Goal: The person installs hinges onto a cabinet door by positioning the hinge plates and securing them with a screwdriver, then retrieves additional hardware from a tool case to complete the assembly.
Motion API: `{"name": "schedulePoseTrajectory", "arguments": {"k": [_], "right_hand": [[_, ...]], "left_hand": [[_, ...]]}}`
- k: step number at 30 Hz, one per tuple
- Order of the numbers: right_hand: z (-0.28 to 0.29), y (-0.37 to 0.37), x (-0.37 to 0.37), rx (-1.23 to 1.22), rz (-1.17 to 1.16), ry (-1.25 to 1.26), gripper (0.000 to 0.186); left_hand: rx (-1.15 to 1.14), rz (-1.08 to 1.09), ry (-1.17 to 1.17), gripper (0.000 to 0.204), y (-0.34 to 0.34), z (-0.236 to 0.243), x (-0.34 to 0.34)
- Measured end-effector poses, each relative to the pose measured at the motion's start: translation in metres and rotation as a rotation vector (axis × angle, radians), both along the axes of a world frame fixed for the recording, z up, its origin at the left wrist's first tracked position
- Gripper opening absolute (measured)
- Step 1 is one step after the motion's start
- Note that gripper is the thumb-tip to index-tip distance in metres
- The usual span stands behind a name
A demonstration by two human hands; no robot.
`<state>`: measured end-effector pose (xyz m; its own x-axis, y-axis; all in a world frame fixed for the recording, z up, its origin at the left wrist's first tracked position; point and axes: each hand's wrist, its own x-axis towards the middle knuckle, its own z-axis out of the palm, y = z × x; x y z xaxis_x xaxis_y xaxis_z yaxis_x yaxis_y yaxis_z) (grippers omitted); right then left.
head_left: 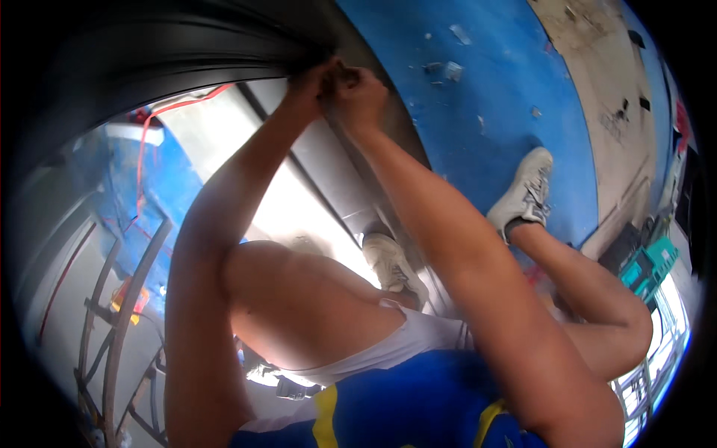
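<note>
My left hand (309, 89) and my right hand (360, 101) are close together at the upper middle, at the lower edge of a large black curved panel or sheet (179, 45). The fingers of both are closed around something small and dark between them, which I cannot make out. Below them runs a grey channel (358, 187) beside a bright white surface (216, 134). My forearms reach up from the lower edge, over my bent legs.
A blue mat (470, 89) with small scraps lies right, beside brown board (590, 89); my shoe (526, 183) rests on the mat. A teal case (651, 265) stands far right. Metal rails (119, 313), red cable (146, 142) and another blue sheet (175, 179) are left.
</note>
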<state>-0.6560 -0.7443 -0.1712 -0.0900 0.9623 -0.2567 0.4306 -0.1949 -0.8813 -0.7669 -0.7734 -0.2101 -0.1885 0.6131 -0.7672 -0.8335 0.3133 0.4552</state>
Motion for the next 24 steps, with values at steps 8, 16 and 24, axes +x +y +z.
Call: {"name": "schedulePoseTrajectory", "arguments": {"k": [8, 16, 24], "right_hand": [[-0.032, 0.013, -0.01, -0.143, -0.153, 0.044, 0.029], [-0.026, 0.027, -0.008, -0.982, -0.514, 0.876, 0.018], [-0.048, 0.011, 0.006, 0.064, 0.146, 0.113, 0.031]], "left_hand": [[-0.031, -0.093, 0.038, 0.022, 0.022, -0.012, 0.008], [0.078, -0.246, -0.177, 0.022, 0.007, -0.022, -0.009], [0.047, -0.109, 0.111, 0.015, 0.009, 0.0, -0.002]]}}
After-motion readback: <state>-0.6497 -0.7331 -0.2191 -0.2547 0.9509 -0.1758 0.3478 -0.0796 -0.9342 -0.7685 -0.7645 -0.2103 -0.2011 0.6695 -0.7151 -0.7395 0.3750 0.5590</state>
